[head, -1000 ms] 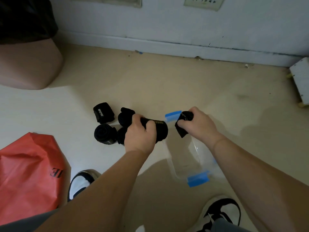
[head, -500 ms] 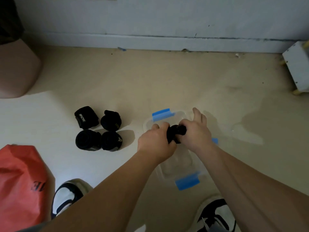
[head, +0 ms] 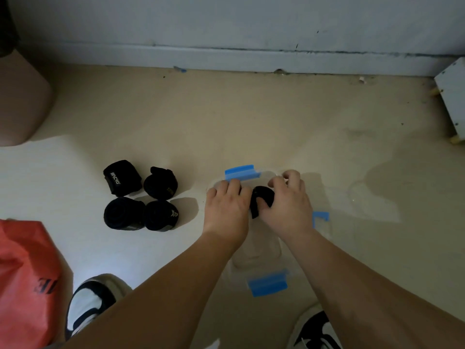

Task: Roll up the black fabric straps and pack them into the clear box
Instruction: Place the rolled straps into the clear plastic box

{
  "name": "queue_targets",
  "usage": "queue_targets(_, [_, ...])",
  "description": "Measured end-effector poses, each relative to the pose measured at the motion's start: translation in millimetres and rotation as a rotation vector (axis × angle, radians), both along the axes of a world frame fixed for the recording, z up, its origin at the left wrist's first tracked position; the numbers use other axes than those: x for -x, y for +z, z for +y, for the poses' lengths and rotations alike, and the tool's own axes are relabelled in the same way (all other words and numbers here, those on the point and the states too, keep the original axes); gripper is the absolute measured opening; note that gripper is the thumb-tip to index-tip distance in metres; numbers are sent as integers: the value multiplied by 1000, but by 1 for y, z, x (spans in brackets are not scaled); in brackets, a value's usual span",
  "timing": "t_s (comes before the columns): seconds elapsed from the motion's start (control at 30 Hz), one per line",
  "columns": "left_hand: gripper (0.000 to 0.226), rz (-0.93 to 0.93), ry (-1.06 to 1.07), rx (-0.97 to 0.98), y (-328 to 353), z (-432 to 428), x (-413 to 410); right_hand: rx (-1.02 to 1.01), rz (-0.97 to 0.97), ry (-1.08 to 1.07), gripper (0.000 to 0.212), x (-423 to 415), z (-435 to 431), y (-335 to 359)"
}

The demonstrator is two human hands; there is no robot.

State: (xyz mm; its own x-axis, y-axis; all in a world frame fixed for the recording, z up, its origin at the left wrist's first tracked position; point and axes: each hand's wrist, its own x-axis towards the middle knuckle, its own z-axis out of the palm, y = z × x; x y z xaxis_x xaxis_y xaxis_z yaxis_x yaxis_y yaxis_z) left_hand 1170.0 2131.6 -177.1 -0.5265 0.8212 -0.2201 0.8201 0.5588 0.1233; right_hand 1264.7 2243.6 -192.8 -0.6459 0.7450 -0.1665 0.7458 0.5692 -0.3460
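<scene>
Both hands meet over the far end of the clear box (head: 258, 251), which sits open on the floor (head: 251, 122) between the person's shoes, its blue clips (head: 241, 173) flipped outward so the rim is free. Between them is a rolled black strap (head: 261, 200), low inside the box. The right hand (head: 286, 204) grips it, thumb pressed on the near face and fingers curled over the top, probably to stop the coil springing loose as it goes in. The left hand (head: 227, 205) has its fingers curled down over the roll's other side, which runs out of sight under the palm; it looks like a grip that steadies and pushes the roll toward the end wall, leaving the rest of the box free for more. Four other rolled straps (head: 141, 197) wait in a tight cluster on the floor well to the left, within easy reach of the left hand, so packing seems only just begun. A red bag (head: 25, 273) lies at the near left.
</scene>
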Motion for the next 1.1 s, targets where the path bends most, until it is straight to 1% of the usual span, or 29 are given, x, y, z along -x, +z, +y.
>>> queue_targets(0.07, [29,-42,-32,11,1,-3,-7,-169,104,47,26,5,1,7])
queue_targets(0.1, [27,-65,-44,48,3,-5,-10,-213,104,104,20,10,0,12])
queue_targets(0.13, [26,-82,-44,100,4,-7,-12,-161,57,164,15,15,-2,19])
queue_targets(0.17, [25,-102,-24,148,4,-8,-12,-23,-40,198,12,21,-5,23])
queue_targets(0.2, [26,-126,10,174,6,-10,-10,158,-170,197,12,27,-6,28])
queue_targets(0.27, [29,-172,74,144,8,-14,-6,506,-396,156,16,31,-7,33])
queue_targets(0.3, [29,-183,94,102,9,-16,-3,604,-489,164,15,30,-8,33])
queue_targets(0.33, [30,-189,111,58,10,-19,-1,616,-566,214,11,27,-10,31])
queue_targets(0.37, [31,-188,134,16,10,-22,2,587,-606,249,8,25,-12,28])
queue_targets(0.43, [33,-173,201,-33,6,-30,7,521,-563,250,10,22,-16,18])
queue_targets(0.47, [32,-164,246,-47,3,-35,10,510,-548,250,18,21,-18,15])
queue_targets(0.53, [29,-178,321,-81,-1,-45,14,503,-588,274,39,25,-24,14])
queue_targets(0.57, [28,-210,337,-106,-2,-49,16,501,-623,289,40,28,-28,16])
queue_targets(0.67, [27,-310,322,-226,-1,-58,19,507,-721,295,15,44,-37,31])
queue_targets(0.73, [24,-315,348,-309,2,-64,25,550,-706,254,15,62,-46,48])
queue_targets(0.77, [23,-311,376,-343,2,-69,30,571,-666,252,16,73,-51,54])
queue_targets(0.83, [23,-300,449,-438,6,-82,44,601,-516,284,15,98,-66,68])
queue_targets(0.87, [23,-293,514,-515,8,-90,54,604,-417,296,14,111,-74,75])
queue_targets(0.93, [25,-279,717,-643,10,-109,77,645,-207,253,16,131,-91,81])
queue_targets(0.97, [28,-273,811,-647,9,-120,89,670,-120,226,17,140,-101,79])
queue_targets(1.0, [35,-269,876,-591,8,-132,101,669,-45,227,17,146,-111,71])
queue_targets(1.03, [45,-269,907,-481,5,-144,111,629,-8,259,14,150,-121,61])
queue_targets(1.07, [56,-282,911,-346,2,-155,117,555,-19,328,5,152,-130,51])
queue_targets(1.1, [67,-318,903,-220,-2,-165,120,464,-71,423,15,153,-139,41])
